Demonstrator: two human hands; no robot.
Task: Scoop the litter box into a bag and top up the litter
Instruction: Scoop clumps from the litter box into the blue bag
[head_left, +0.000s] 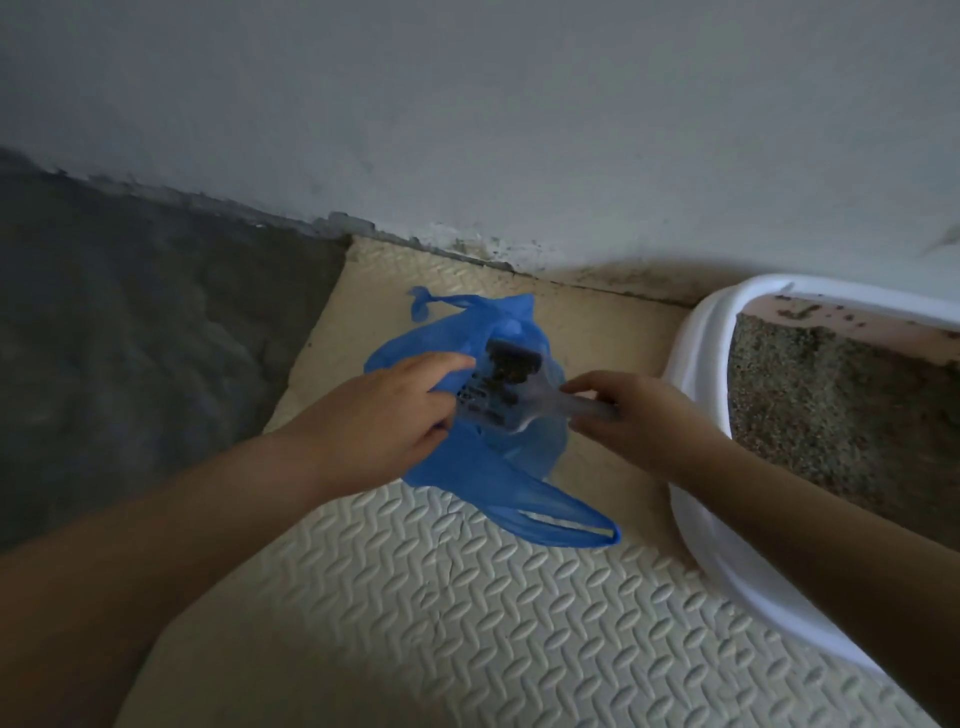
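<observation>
The left forearm (182, 519) and right forearm (810, 525), both bare, reached forward and angled in toward each other. The left grip (400, 410) lay knuckles-up, its fingers curled round the rim of the blue bag (493, 467), with its index finger stretched out ahead. The right grip (639, 415), near the left and level with it, pinched the handle of the scoop (511, 389) between thumb and curled fingers. The scoop's head lay between the two grips.

**No legible writing in view**

Nothing can be read anywhere in the frame. The blue bag (519, 483) at centre, the grey scoop (506, 387) over it, the white litter box (691, 364) at right and the patterned foam mat (467, 623) below show no legible print, label or number.
</observation>
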